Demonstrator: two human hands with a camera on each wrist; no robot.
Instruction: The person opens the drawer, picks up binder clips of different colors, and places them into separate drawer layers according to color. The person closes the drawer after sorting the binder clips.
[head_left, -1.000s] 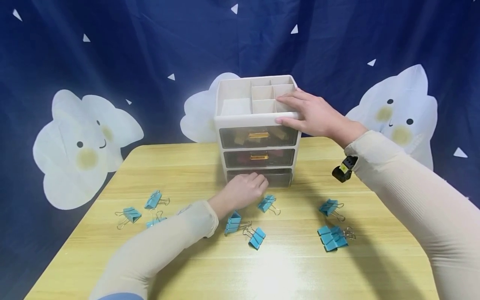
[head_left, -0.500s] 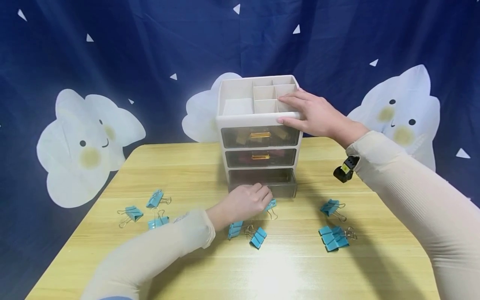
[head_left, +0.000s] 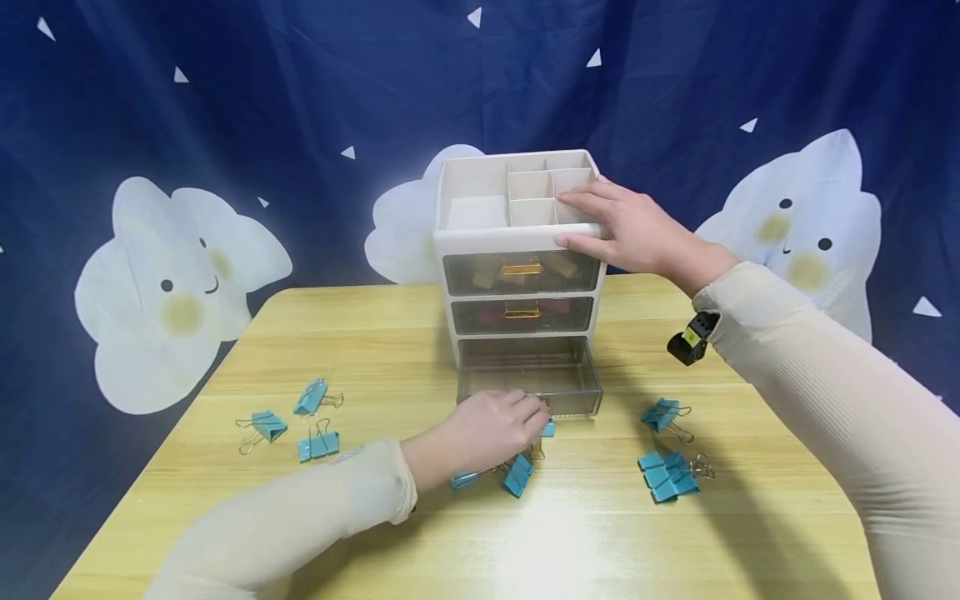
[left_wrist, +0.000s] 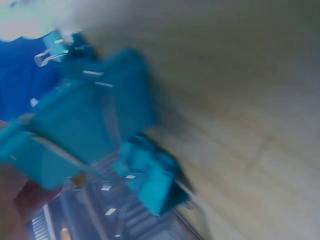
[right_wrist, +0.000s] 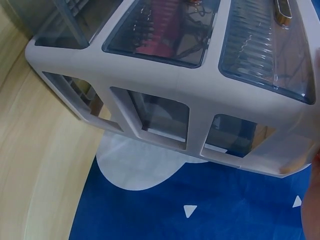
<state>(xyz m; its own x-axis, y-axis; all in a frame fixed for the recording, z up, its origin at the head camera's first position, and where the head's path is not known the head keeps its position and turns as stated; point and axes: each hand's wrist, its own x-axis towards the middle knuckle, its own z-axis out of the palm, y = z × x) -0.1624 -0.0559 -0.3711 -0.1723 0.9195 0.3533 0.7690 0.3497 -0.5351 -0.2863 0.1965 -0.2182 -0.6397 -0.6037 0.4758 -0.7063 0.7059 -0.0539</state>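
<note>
Drawers [head_left: 521, 323] number three (bottom drawer [head_left: 572, 404] jutting out, gripped by left fingers [head_left: 529, 411]) beneath extended right fingers [head_left: 591, 202].

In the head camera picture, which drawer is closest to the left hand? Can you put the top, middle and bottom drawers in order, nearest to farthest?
From the left hand:
1. Bottom drawer: open, right at the fingers.
2. Middle drawer: closed, just above the bottom one.
3. Top drawer: closed, highest up, so farthest.

no readable text, label, brand or number; faint marking [head_left: 349, 456] on left sleeve [head_left: 300, 508], illegible
</note>
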